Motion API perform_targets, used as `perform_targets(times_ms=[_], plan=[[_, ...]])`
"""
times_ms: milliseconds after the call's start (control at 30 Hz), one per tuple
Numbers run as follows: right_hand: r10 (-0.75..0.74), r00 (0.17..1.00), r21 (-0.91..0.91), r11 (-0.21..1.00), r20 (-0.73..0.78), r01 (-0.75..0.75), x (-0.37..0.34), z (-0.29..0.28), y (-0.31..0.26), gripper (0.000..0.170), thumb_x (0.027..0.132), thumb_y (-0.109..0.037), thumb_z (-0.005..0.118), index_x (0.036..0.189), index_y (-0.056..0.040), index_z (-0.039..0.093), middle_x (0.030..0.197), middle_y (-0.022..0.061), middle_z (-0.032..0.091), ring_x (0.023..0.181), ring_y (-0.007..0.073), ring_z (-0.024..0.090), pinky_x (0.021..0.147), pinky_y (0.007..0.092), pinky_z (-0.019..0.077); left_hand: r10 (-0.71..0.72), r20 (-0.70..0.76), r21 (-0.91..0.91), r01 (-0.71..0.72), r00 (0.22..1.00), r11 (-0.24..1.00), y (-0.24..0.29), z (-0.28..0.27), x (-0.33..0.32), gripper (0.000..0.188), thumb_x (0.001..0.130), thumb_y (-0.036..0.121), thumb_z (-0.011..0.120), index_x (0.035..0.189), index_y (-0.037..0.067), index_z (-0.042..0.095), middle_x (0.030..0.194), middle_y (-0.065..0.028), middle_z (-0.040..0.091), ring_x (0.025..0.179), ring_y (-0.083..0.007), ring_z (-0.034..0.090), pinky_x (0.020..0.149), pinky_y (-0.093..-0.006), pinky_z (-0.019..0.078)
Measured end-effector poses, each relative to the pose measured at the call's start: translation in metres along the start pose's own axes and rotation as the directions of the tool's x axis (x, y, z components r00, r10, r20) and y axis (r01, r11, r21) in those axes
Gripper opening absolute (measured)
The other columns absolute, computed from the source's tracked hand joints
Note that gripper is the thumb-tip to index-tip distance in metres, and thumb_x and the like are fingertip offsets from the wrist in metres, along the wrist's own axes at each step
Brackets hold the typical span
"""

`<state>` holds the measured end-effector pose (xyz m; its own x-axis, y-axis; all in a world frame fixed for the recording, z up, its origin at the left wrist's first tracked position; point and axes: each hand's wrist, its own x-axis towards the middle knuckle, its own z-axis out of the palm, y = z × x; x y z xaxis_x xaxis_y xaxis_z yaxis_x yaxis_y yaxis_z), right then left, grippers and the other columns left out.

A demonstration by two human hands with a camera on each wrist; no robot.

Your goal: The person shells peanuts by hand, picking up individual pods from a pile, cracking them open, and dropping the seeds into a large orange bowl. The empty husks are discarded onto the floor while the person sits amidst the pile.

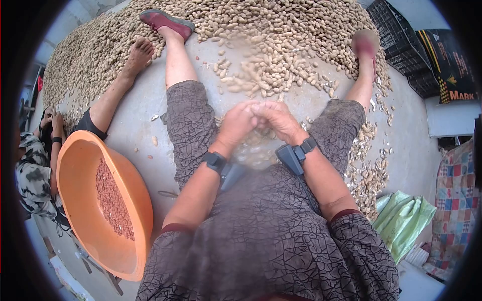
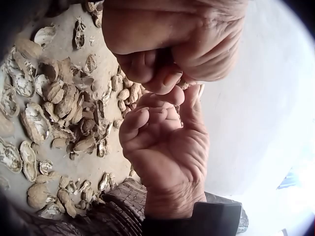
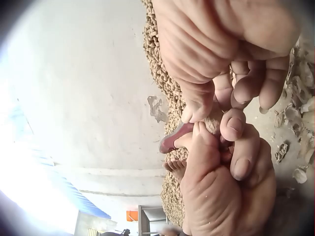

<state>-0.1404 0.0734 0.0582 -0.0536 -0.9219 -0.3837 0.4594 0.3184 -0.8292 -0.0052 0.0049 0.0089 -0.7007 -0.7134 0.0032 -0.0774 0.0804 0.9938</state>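
My left hand and right hand meet in front of my lap, fingertips together. Between them is a peanut in its shell, pinched by the thumb and fingers of both hands in the right wrist view. Something reddish shows within the curled left fingers there. In the left wrist view only a sliver of the peanut shows beside the left fingertips. Below the hands, broken peanut shells lie on the floor between my legs.
A large heap of unshelled peanuts spreads ahead. An orange basin with reddish shelled kernels stands at the left, near another person. Loose shells, a green sack and a black crate are at the right.
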Motion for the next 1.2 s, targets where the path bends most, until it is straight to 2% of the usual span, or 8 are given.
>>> perform_targets(times_ms=[267, 367, 800, 900, 967, 1100, 1167, 1200], plan=[[0.038, 0.999, 0.109, 0.993, 0.020, -0.040, 0.005, -0.006, 0.007, 0.015, 0.089, -0.021, 0.059, 0.085, -0.0062, 0.059, 0.069, -0.0006, 0.059, 0.058, 0.0064, 0.056, 0.049, 0.0162, 0.0412, -0.234, 0.014, -0.401, 0.219, 0.972, 0.889, 0.028, 0.001, -0.005, 0.029, 0.095, 0.017, 0.042, 0.117, 0.002, 0.055, 0.073, 0.0033, 0.051, 0.061, -0.0017, 0.042, 0.053, -0.0149, 0.0359], [0.010, 1.000, 0.124, 0.992, -0.007, -0.009, 0.002, 0.001, 0.005, 0.015, 0.088, -0.021, 0.059, 0.085, -0.0062, 0.059, 0.067, -0.0013, 0.057, 0.058, 0.0060, 0.055, 0.049, 0.0173, 0.0430, -0.189, -0.063, -0.160, 0.177, 0.980, 0.971, 0.021, 0.003, -0.002, 0.027, 0.093, 0.014, 0.042, 0.113, 0.002, 0.056, 0.075, 0.0025, 0.052, 0.064, -0.0029, 0.045, 0.056, -0.0174, 0.0391], [-0.100, 0.989, 0.069, 0.992, -0.114, 0.108, 0.009, 0.011, 0.018, 0.012, 0.087, -0.011, 0.057, 0.081, 0.0000, 0.057, 0.071, 0.0058, 0.060, 0.059, 0.0088, 0.057, 0.051, 0.0197, 0.0474, -0.121, -0.197, -0.222, 0.076, 0.973, 0.972, -0.010, 0.004, 0.001, 0.022, 0.090, 0.006, 0.035, 0.103, 0.001, 0.053, 0.076, -0.0012, 0.052, 0.060, -0.0052, 0.046, 0.052, -0.0194, 0.0412], [-0.155, 0.979, -0.021, 0.988, -0.135, 0.153, 0.006, 0.015, 0.014, 0.013, 0.086, -0.011, 0.058, 0.080, 0.0014, 0.057, 0.072, 0.0077, 0.062, 0.059, 0.0094, 0.059, 0.051, 0.0197, 0.0478, 0.057, -0.194, -0.008, -0.059, 0.979, 0.998, -0.012, 0.002, 0.002, 0.020, 0.091, 0.007, 0.037, 0.102, 0.001, 0.052, 0.073, -0.0010, 0.051, 0.057, -0.0059, 0.045, 0.047, -0.0188, 0.0383], [-0.257, 0.957, -0.246, 0.944, -0.133, 0.219, 0.002, 0.020, 0.010, 0.015, 0.086, -0.010, 0.058, 0.080, 0.0033, 0.057, 0.070, 0.0078, 0.062, 0.059, 0.0108, 0.060, 0.051, 0.0206, 0.0488, -0.335, -0.057, -0.652, 0.219, 0.940, 0.726, 0.012, 0.002, -0.003, 0.018, 0.092, 0.010, 0.039, 0.098, 0.001, 0.052, 0.072, -0.0021, 0.051, 0.055, -0.0069, 0.044, 0.044, -0.0191, 0.0359], [-0.374, 0.920, -0.374, 0.875, -0.120, 0.307, 0.002, 0.020, 0.015, 0.014, 0.084, -0.010, 0.060, 0.080, 0.0027, 0.057, 0.069, 0.0101, 0.063, 0.056, 0.0139, 0.061, 0.049, 0.0248, 0.0483, -0.368, -0.039, -0.679, 0.246, 0.929, 0.692, 0.008, -0.002, -0.004, 0.018, 0.093, 0.016, 0.040, 0.091, 0.002, 0.052, 0.069, -0.0026, 0.051, 0.051, -0.0075, 0.042, 0.042, -0.0192, 0.0333], [-0.582, 0.810, -0.782, 0.473, 0.069, 0.406, -0.002, 0.017, 0.014, 0.014, 0.079, -0.012, 0.064, 0.079, 0.0006, 0.057, 0.067, 0.0128, 0.061, 0.056, 0.0200, 0.061, 0.051, 0.0305, 0.0469, -0.400, 0.085, -0.738, 0.327, 0.912, 0.590, 0.007, -0.005, -0.004, 0.022, 0.094, 0.020, 0.039, 0.086, 0.004, 0.052, 0.067, -0.0033, 0.051, 0.047, -0.0081, 0.041, 0.040, -0.0192, 0.0315], [-0.581, 0.811, -0.782, 0.473, 0.070, 0.406, 0.000, 0.015, 0.015, 0.014, 0.079, -0.012, 0.064, 0.079, 0.0006, 0.057, 0.067, 0.0128, 0.061, 0.056, 0.0200, 0.061, 0.051, 0.0305, 0.0469, -0.401, 0.083, -0.739, 0.327, 0.912, 0.589, 0.003, -0.006, -0.004, 0.022, 0.094, 0.020, 0.039, 0.086, 0.004, 0.052, 0.067, -0.0033, 0.051, 0.047, -0.0081, 0.041, 0.040, -0.0192, 0.0315]])
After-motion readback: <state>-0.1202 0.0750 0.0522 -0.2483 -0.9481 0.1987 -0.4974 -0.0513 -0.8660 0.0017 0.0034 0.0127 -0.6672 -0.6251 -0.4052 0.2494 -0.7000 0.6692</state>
